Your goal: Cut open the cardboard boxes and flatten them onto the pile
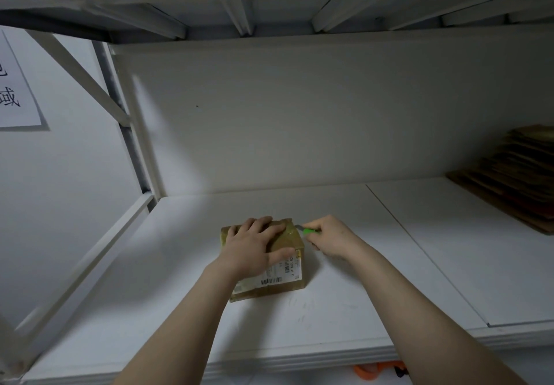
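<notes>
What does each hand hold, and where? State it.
The right hand grips the green-handled cutter by its handle; the left hand presses flat on the taped brown cardboard box.

Bare left forearm (192, 309), bare right forearm (401, 288)

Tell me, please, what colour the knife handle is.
The knife handle is bright green, clearest in the head view.

Both bare forearms reach forward. The left hand (254, 246) lies palm down, fingers spread, on the box (269, 287). The right hand (329, 236), just beside it, curls round a cutter (306, 231), blade pointing left.
</notes>
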